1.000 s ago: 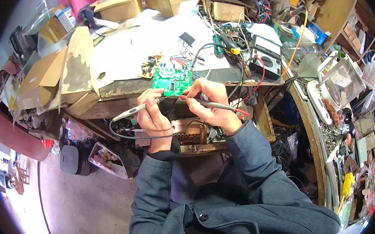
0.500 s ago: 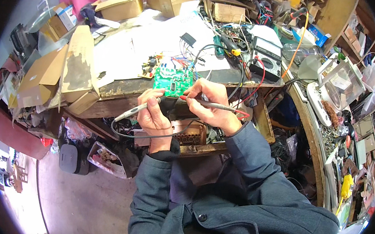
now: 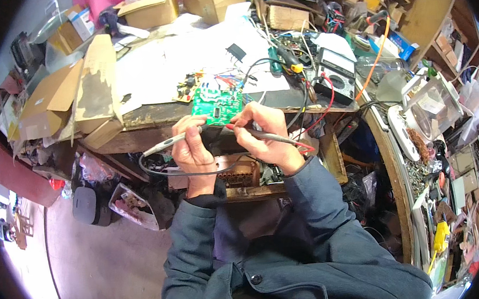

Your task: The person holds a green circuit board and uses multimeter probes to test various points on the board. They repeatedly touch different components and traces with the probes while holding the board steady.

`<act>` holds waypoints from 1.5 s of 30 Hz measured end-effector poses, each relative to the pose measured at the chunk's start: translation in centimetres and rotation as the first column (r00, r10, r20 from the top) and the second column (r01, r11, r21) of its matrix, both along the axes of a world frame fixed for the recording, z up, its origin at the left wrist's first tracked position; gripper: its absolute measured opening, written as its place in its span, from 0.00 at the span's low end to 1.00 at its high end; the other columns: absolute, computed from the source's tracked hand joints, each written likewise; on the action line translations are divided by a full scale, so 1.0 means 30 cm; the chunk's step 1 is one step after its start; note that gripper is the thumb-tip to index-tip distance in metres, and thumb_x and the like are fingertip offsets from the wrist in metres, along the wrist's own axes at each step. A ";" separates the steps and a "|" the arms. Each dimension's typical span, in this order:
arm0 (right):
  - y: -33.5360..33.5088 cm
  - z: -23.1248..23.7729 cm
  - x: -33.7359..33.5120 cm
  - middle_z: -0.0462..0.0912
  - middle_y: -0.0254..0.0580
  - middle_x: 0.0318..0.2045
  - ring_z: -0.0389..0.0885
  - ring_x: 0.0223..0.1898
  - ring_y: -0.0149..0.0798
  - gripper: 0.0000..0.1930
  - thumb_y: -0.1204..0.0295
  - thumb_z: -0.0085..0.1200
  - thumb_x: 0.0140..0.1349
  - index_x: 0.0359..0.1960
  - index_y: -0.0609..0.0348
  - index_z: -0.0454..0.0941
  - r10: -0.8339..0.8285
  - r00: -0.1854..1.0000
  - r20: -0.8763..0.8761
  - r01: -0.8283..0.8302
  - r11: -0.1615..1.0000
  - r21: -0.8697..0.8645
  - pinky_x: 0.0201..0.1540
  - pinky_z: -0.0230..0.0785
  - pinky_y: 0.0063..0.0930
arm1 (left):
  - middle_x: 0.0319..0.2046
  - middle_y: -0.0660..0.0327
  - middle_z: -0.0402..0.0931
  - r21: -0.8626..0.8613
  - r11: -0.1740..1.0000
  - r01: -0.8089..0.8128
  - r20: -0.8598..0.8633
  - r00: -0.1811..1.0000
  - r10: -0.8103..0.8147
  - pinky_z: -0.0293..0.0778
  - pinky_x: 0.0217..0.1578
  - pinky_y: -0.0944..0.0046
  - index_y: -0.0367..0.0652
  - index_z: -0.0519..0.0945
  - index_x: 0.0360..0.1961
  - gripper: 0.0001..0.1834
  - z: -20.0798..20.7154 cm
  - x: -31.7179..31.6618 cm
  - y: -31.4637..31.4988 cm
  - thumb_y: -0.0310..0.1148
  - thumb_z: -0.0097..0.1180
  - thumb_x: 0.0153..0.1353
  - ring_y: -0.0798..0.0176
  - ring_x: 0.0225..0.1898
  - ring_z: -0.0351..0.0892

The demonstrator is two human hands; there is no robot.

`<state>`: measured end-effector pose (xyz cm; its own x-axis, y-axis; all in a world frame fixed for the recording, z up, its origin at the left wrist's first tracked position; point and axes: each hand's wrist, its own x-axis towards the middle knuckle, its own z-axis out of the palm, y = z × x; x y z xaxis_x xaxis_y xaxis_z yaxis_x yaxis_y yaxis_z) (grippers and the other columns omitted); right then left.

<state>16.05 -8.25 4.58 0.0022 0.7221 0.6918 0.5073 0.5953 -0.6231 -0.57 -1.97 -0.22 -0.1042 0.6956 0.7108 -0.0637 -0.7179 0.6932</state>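
A green circuit board (image 3: 217, 104) sits at the bench's front edge, its near side between my two hands. My left hand (image 3: 194, 155) is closed around a grey test probe (image 3: 164, 144) with a black lead, and its fingertips meet the board's near left corner. Closed on the other test probe (image 3: 275, 136), with a red tip and red lead, is my right hand (image 3: 265, 129), by the near right corner. Fingers hide the exact contact of both tips. Coloured wires run from the board's far side. An analog multimeter (image 3: 336, 77) lies to the right.
White paper (image 3: 160, 66) covers much of the bench. An open cardboard box (image 3: 53, 102) stands at left. Screwdrivers (image 3: 275, 61) and cables lie near the multimeter. Below the front edge, an open drawer (image 3: 334, 156) holds parts. A cluttered side bench (image 3: 400, 193) runs along the right.
The whole view has shifted slightly left. Both hands keep nearly the same pose on the probes at the board.
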 end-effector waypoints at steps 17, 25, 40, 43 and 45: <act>0.007 0.002 -0.007 0.86 0.41 0.29 0.84 0.28 0.32 0.05 0.77 0.62 0.61 0.33 0.62 0.78 -0.014 1.000 0.025 0.013 0.999 0.030 0.31 0.76 0.27 | 0.42 0.55 0.85 -0.021 0.999 -0.047 0.041 0.998 0.047 0.77 0.56 0.56 0.36 0.82 0.39 0.18 -0.002 0.006 0.004 0.36 0.46 0.82 0.56 0.48 0.83; 0.004 -0.003 -0.009 0.87 0.45 0.30 0.89 0.34 0.34 0.05 0.78 0.61 0.61 0.34 0.63 0.76 -0.019 1.000 0.002 0.019 1.000 0.010 0.37 0.80 0.28 | 0.41 0.54 0.85 0.024 0.999 -0.024 0.045 0.999 0.023 0.77 0.54 0.57 0.36 0.81 0.40 0.15 0.005 0.005 0.004 0.34 0.47 0.82 0.57 0.47 0.83; 0.002 0.004 -0.005 0.86 0.44 0.29 0.89 0.34 0.34 0.05 0.78 0.61 0.62 0.32 0.63 0.75 0.008 1.000 -0.015 -0.008 1.000 0.010 0.38 0.79 0.29 | 0.45 0.53 0.84 0.046 0.999 0.002 0.019 1.000 -0.003 0.75 0.59 0.56 0.35 0.81 0.43 0.20 -0.006 -0.001 0.009 0.39 0.41 0.84 0.57 0.50 0.82; 0.005 0.000 0.000 0.86 0.44 0.29 0.89 0.34 0.34 0.05 0.78 0.61 0.62 0.32 0.63 0.75 0.021 0.999 -0.031 -0.021 1.000 0.016 0.37 0.79 0.28 | 0.47 0.54 0.84 0.099 0.993 -0.070 -0.008 0.997 0.071 0.75 0.59 0.56 0.35 0.81 0.44 0.20 -0.001 -0.001 0.018 0.39 0.43 0.83 0.57 0.51 0.82; 0.003 0.002 0.001 0.86 0.44 0.29 0.89 0.34 0.33 0.05 0.79 0.61 0.62 0.32 0.63 0.75 0.020 0.999 -0.040 -0.020 1.000 -0.003 0.37 0.79 0.27 | 0.48 0.55 0.83 0.098 0.991 -0.090 -0.031 0.995 0.094 0.75 0.58 0.57 0.36 0.83 0.46 0.17 -0.001 0.001 0.023 0.38 0.46 0.82 0.57 0.52 0.81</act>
